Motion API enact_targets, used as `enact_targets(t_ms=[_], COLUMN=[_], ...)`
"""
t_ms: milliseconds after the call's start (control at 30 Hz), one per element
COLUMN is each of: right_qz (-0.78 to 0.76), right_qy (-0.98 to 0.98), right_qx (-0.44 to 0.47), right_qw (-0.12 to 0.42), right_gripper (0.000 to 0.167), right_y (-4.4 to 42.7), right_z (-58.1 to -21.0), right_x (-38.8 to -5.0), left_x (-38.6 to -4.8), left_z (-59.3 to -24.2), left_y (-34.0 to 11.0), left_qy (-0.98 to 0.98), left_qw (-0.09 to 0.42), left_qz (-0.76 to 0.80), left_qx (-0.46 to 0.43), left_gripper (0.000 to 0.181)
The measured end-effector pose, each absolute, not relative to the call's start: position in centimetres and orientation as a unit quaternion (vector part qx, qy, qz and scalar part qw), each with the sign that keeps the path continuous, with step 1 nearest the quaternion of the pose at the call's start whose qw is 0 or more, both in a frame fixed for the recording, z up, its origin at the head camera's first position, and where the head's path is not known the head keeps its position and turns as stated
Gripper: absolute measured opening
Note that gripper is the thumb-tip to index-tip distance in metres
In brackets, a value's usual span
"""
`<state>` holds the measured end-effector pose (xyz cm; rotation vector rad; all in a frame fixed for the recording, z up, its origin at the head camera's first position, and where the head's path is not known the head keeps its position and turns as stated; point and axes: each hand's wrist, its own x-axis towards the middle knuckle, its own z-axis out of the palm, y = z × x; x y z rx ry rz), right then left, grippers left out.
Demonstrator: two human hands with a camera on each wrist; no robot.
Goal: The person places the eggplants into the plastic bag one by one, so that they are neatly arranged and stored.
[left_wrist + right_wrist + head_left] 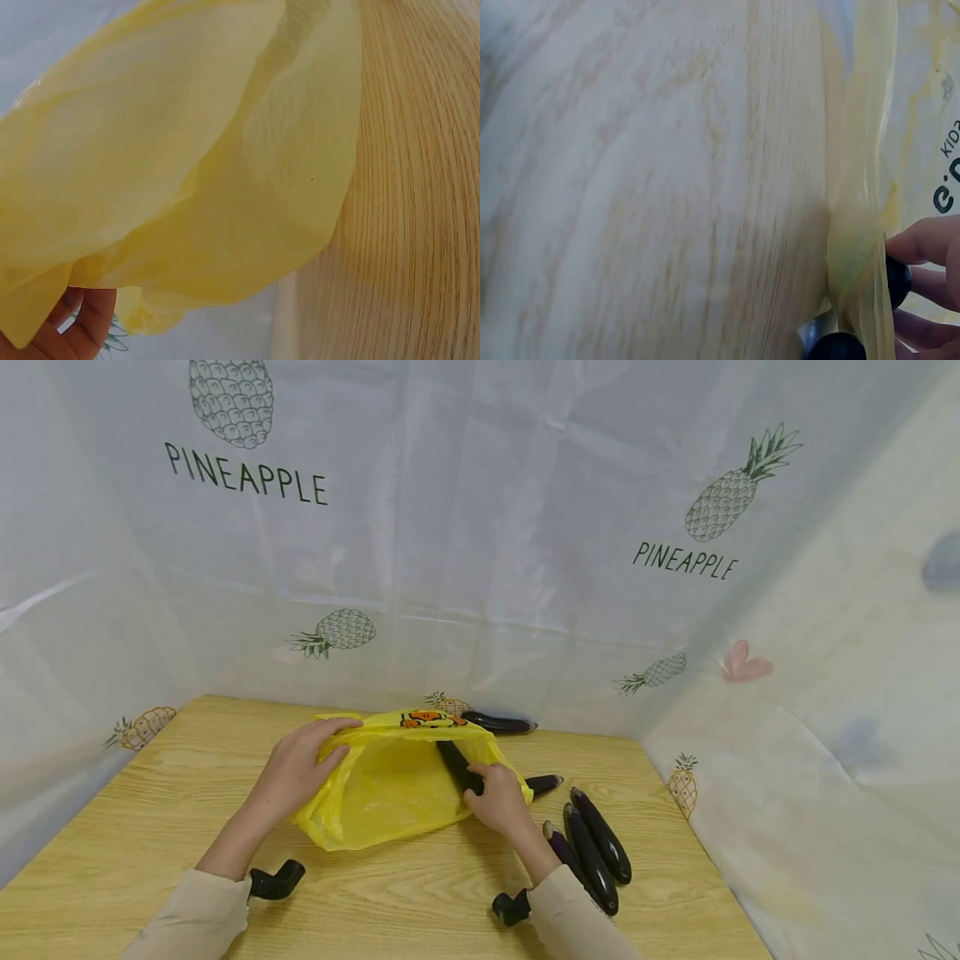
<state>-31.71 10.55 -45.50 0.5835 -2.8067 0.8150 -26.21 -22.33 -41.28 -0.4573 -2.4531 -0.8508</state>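
At the left of the tabletop (112,852), a beige sleeve (191,914) lies along the near side, with a black wrist piece (277,880) jutting out beside it. Beyond its cuff, the left hand (296,768) has its grip pinched on the rim at the left end of the bag (390,785); seen from the left wrist, bent fingers (94,322) show just below the thin yellow film.

The bag is on the middle of the tabletop, its mouth gaping toward the person, with an orange and black print (431,719) along the upper edge. At the right of the mouth, the right hand (495,797) grasps an eggplant (453,764) by its near end; the eggplant slants inside the bag. Seen from the right wrist, black letters (946,180) show on the film near this grip.

Behind the bag lies a second eggplant (502,724), close to the sheet (480,552), and a third eggplant (543,783) pokes out past the right edge. Farther right, three more eggplants (588,857) lie side by side and aslant, the nearest partly hidden by the right arm. On the far right, the sheet bears a pink heart (745,662).
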Motion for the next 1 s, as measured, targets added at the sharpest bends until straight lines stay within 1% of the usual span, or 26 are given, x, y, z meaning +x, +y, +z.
enact_targets(t_ms=[267, 633, 1000], right_qz=[0.275, 0.264, 0.266], right_qy=[-0.94, -0.944, -0.944], right_qx=[0.18, 0.158, 0.151], right_qw=[0.088, 0.118, 0.126], right_gripper=[0.042, 0.043, 0.043], right_y=[9.8, 9.1, 8.9], right_z=[-45.7, -46.2, -46.6], right_x=[-32.2, -32.9, -33.1], left_x=[-26.3, -26.4, -26.4], left_z=[-41.5, -41.4, -41.5], left_y=[-22.5, -22.5, -22.6], left_qy=[-0.9, -0.9, -0.9], left_qw=[0.25, 0.252, 0.254], left_qz=[-0.317, -0.315, -0.312], left_qx=[-0.167, -0.166, -0.165], left_gripper=[0.041, 0.044, 0.042])
